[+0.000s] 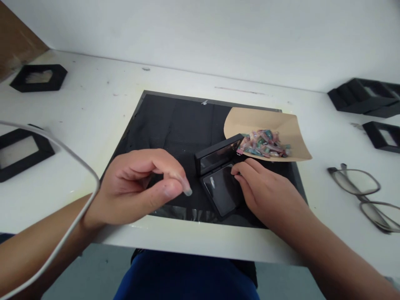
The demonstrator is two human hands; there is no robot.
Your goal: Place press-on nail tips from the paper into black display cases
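A small black case (pixel 222 192) lies open on the black mat (pixel 168 125), its lid standing up at the back. My right hand (pixel 265 193) rests on the case's right side, fingers curled against its edge. To the left of the case, my left hand (pixel 140 187) hovers with thumb and fingers pinched together; what they hold, if anything, is too small to see. Behind the case a tan paper sheet (pixel 259 121) carries a pile of small colourful stones (pixel 264 143).
Eyeglasses (pixel 364 196) lie at the right on the white table (pixel 93 100). Black hexagonal frames sit at the far left (pixel 39 78), at the left edge (pixel 18 152) and at the right (pixel 365 96). A grey cable (pixel 78 162) crosses my left wrist.
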